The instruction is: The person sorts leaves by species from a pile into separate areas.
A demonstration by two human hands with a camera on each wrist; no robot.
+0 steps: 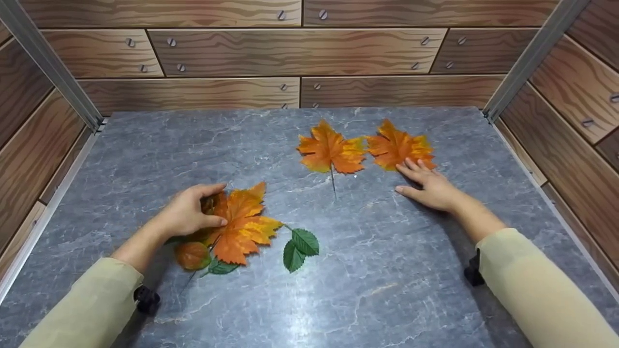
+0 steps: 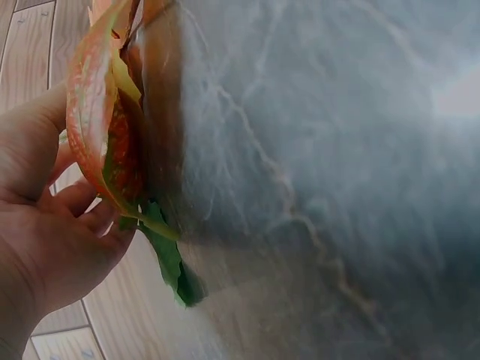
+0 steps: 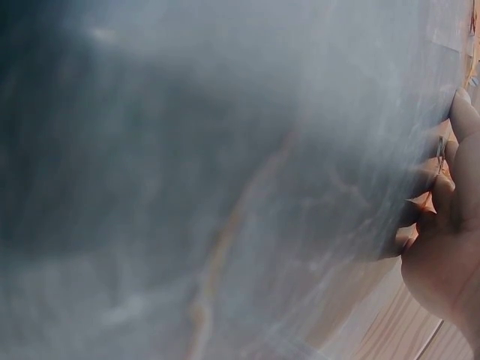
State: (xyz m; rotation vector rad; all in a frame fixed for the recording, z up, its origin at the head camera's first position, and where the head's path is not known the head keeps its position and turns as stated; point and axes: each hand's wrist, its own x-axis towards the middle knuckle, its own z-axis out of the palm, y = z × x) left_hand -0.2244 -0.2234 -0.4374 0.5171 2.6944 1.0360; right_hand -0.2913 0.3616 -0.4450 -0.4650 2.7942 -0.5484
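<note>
My left hand (image 1: pixel 188 210) holds a small bunch of artificial leaves at the left of the table, thumb and fingers on either side. On top lies a large orange maple leaf (image 1: pixel 244 224). A small reddish-green leaf (image 1: pixel 192 255) and a green leaf (image 1: pixel 223 267) stick out below it; what the palm covers is hidden. In the left wrist view, a red-orange leaf (image 2: pixel 94 112) blocks part of the fingers. Towards the back right, my right hand (image 1: pixel 428 188) rests its spread fingertips on the lower edge of another orange maple leaf (image 1: pixel 394 145).
A third orange maple leaf (image 1: pixel 329 150), its thin stem pointing towards me, lies beside the right one. A pair of green leaves (image 1: pixel 301 249) extends right of the bunch. The grey marbled table (image 1: pixel 387 290) is bounded by wood-patterned panels (image 1: pixel 300 53) behind and on both sides.
</note>
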